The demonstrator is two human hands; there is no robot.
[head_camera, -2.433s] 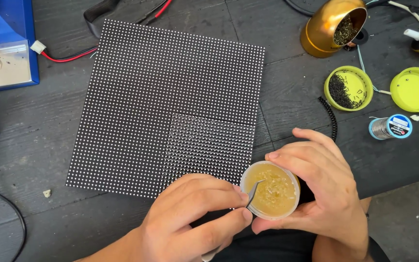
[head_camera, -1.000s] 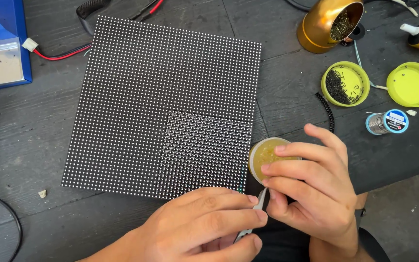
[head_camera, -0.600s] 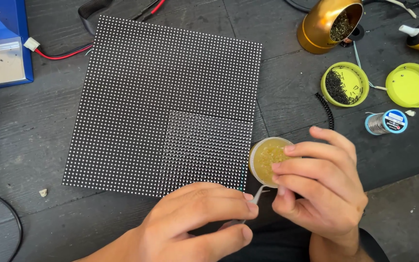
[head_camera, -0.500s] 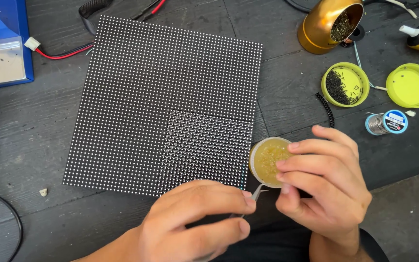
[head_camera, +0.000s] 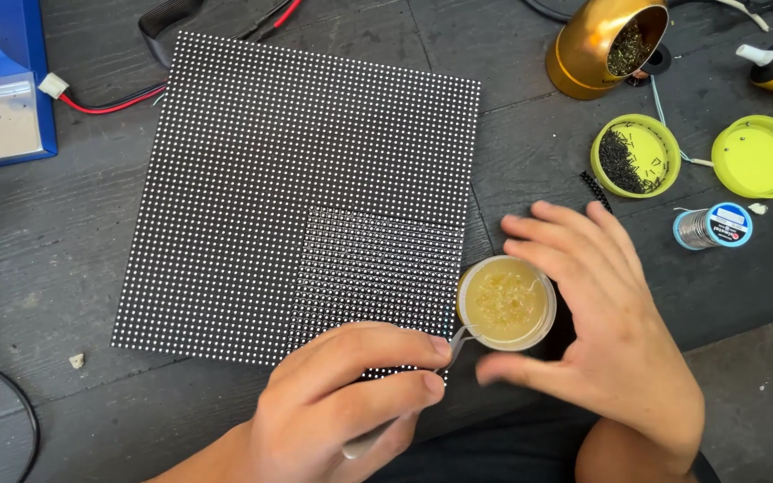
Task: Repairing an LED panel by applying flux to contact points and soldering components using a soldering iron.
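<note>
Dark grey wooden tabletop (head_camera: 64, 295), and a black dotted panel (head_camera: 306, 179) lies flat across it. Left hand (head_camera: 342, 402) has its fingers pinched tight on metal tweezers (head_camera: 404, 402), tips right at the rim of a small round tub of yellowish paste (head_camera: 505, 302) by the panel's near right corner. Right hand (head_camera: 601, 322) cups around the tub, fingers spread loose, gripping nothing.

My small round tub (head_camera: 506, 302) of yellowish paste stands upright and lidless on the dark bench (head_camera: 55, 268), just off the dot panel's (head_camera: 297, 188) lower right corner. My metal tweezers (head_camera: 454, 343) point up-right, tips touching the tub's rim.
</note>
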